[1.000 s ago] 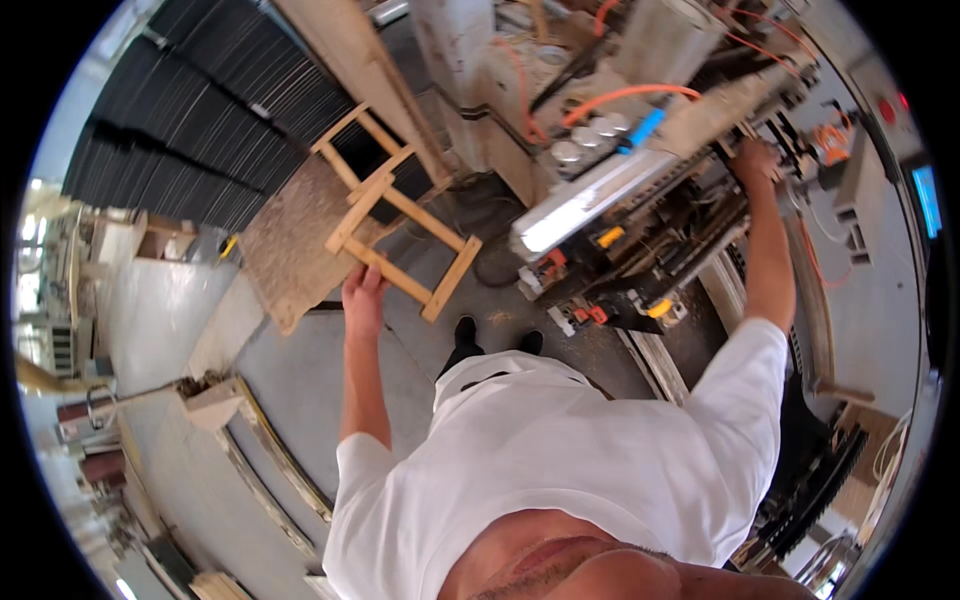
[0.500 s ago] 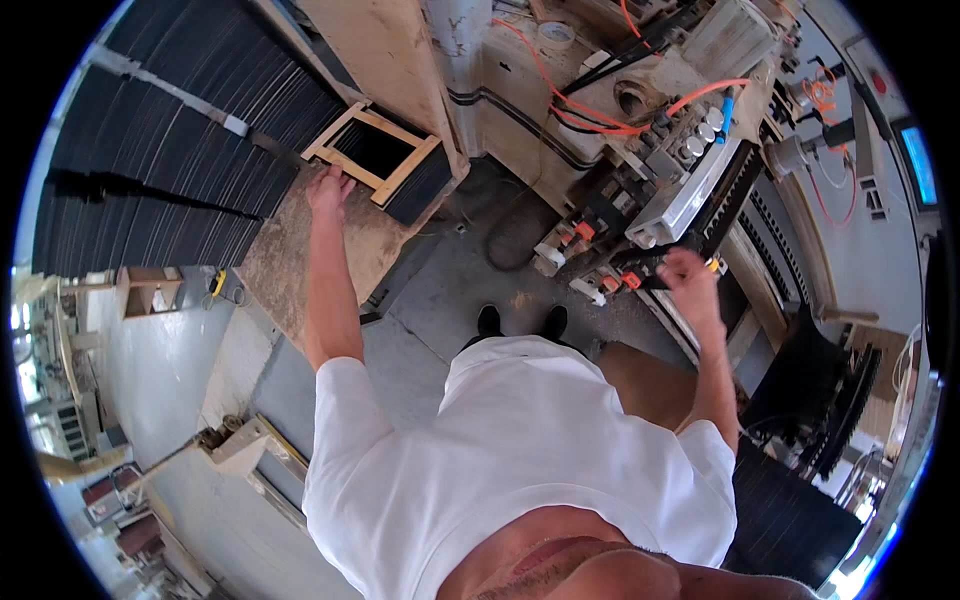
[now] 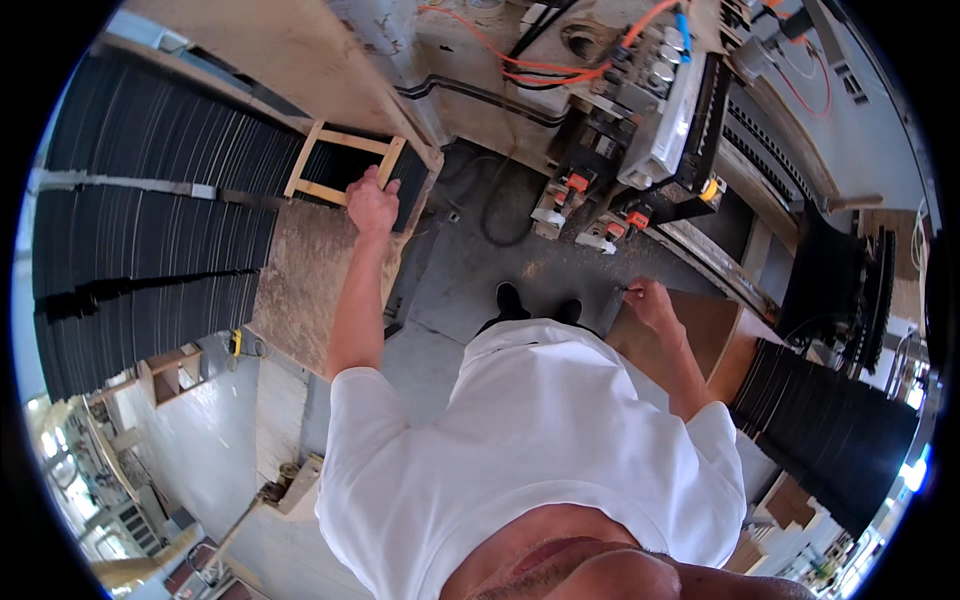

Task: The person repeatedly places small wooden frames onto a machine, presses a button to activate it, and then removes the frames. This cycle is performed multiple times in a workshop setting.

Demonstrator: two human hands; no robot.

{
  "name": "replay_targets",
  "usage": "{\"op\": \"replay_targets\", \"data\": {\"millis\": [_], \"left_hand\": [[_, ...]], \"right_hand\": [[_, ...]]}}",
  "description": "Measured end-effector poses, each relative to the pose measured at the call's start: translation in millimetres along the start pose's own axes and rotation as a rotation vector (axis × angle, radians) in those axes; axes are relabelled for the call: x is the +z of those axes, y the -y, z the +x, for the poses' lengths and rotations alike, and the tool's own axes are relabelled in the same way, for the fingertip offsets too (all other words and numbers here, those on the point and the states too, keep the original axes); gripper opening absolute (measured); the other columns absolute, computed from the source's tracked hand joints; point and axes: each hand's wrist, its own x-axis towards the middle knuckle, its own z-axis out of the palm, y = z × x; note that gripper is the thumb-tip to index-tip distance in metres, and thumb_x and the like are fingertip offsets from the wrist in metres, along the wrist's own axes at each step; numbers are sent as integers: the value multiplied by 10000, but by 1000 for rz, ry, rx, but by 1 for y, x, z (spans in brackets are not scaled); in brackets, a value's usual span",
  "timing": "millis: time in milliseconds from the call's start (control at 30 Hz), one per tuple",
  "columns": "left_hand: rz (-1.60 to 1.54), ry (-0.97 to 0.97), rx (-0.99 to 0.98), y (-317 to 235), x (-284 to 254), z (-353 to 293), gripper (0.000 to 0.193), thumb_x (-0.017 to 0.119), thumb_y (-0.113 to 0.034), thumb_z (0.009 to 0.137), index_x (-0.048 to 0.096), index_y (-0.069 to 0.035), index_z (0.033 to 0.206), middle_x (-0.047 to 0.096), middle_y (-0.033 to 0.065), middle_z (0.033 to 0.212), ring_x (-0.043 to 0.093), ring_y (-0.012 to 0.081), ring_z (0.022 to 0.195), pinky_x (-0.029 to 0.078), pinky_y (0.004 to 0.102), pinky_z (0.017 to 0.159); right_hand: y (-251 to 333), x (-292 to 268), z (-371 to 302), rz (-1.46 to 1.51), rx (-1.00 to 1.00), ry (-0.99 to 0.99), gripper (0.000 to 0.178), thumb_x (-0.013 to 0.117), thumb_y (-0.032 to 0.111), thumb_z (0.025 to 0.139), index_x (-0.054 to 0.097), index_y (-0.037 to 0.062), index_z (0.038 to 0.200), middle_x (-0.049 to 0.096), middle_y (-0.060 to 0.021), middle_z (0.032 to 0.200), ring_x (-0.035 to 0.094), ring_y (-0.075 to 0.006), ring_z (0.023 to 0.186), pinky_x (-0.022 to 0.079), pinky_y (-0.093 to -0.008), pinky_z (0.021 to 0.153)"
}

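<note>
A light wooden frame [image 3: 320, 192], rectangular and with an opening in its middle, lies on a stack of black panels [image 3: 404, 192] at the far left. My left hand [image 3: 372, 205] is at its near right corner, fingers and thumb closed on the wood. The fingertips are partly hidden by the hand itself. Low on the right, my right hand [image 3: 655, 303] has its fingers pinched together. A small dark tip shows at them, too small to name. Below that hand is a brown board [image 3: 668, 338].
Tall rows of black panels [image 3: 150, 235] fill the left beside a brown board [image 3: 305, 275]. More black panels [image 3: 825, 425] stand at the right. A machine with red clamps [image 3: 580, 180] and orange hoses [image 3: 560, 76] is ahead. The grey floor [image 3: 425, 350] lies around my shoes.
The view has turned rightward. My left hand moved from the frame's left end to its near right corner. My right hand came back from beside the machine, toward me.
</note>
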Motion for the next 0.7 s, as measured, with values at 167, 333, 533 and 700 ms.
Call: {"op": "replay_targets", "data": {"millis": [167,333,533,700], "left_hand": [[-67,41,-68,4,6,6,561,778,-297,735,612,-59,1215,679,210,1017,613,379,1002,455,445,923],[-100,-131,292,-51,-18,-18,604,776,-304,768,570,33,1224,646,229,1093,595,392,1040,458,471,903],[-981,694,473,-245,-99,-166,377,604,-12,898,564,11,1272,663,106,1060,630,175,980,481,316,916],[-1241,510,1343,-380,-190,-209,449,626,15,829,556,-3,1272,666,162,1080,641,317,1018,471,350,947]], "right_hand": [[-9,-12,-23,29,4,-113,188,714,140,797,674,1,918,698,-180,835,690,-302,786,528,-374,701],[-3,-71,-71,-122,-62,-277,290,692,165,808,637,36,1062,658,-165,1004,619,-377,975,507,-441,812],[70,-244,-181,-434,-411,-824,244,710,151,796,599,70,998,638,-130,1015,607,-345,972,497,-432,829],[83,-342,-277,-649,-80,-1110,298,725,125,828,648,99,1115,661,-83,1163,620,-258,1097,508,-372,917]]}}
